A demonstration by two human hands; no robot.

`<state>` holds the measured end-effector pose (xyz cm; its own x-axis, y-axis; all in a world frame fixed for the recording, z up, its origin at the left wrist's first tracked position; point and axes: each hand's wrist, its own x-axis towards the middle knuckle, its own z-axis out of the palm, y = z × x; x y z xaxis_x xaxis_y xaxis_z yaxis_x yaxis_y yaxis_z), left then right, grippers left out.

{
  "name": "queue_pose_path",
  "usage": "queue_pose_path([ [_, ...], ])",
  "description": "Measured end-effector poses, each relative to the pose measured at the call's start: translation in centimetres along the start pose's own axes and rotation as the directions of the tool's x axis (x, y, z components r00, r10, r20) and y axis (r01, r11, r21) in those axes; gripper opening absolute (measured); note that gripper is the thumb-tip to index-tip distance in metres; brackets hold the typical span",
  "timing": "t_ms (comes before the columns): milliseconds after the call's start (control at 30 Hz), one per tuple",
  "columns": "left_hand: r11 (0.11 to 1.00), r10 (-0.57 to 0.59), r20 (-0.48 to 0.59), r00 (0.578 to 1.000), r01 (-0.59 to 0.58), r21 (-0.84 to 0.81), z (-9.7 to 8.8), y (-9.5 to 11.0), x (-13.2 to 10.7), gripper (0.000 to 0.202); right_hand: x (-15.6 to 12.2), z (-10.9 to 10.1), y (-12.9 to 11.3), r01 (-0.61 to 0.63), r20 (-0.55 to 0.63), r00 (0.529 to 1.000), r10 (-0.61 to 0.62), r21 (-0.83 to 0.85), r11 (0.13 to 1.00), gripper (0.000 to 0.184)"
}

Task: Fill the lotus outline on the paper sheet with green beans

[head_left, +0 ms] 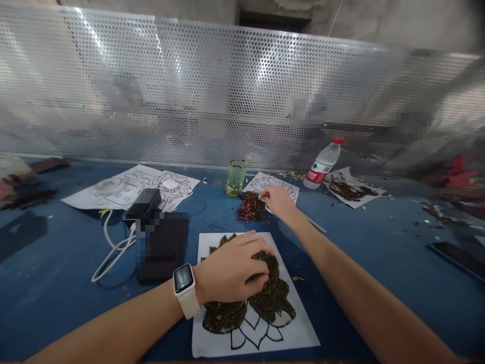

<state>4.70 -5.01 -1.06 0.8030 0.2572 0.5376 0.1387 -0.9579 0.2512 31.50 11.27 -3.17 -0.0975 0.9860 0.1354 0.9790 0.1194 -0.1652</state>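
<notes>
My left hand [237, 265], with a white watch [184, 283] on its wrist, rests over a paper with a lotus drawing [257, 331]. Its fingers are apart and lightly bent, with nothing visible in them. Dark green beans [273, 298] cover most of the petals; the lowest petals show bare paper. Farther off, my right hand [279, 202] reaches the right edge of a pile of reddish-brown beans [252, 206]. Thumb and index finger are pinched together there, and whatever lies between them is too small to make out. Part of the lotus drawing is hidden beneath my left hand.
A green cup [237, 177] stands behind the pile. Beyond my right hand lies another lotus sheet [265, 181], with a tilted water bottle [324, 164] to its right. On the left are printed sheets [94, 194], a black device with a white cable [113, 250] and a dark case [162, 247].
</notes>
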Motion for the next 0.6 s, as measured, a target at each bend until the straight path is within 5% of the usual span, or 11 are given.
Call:
queue_pose_path([
  [333, 1.000, -0.027, 0.026, 0.999, 0.027, -0.012, -0.1, 0.0, 0.1, 0.025, 0.9, -0.9, 1.1, -0.069, 0.026, 0.997, 0.068, 0.041, 0.997, 0.036],
  [600, 0.999, -0.042, 0.044, 0.998, 0.043, -0.024, 0.0, 0.0, 0.0, 0.026, 0.7, -1.2, 1.7, 0.000, 0.040, 0.999, -0.004, 0.104, 0.995, 0.036],
])
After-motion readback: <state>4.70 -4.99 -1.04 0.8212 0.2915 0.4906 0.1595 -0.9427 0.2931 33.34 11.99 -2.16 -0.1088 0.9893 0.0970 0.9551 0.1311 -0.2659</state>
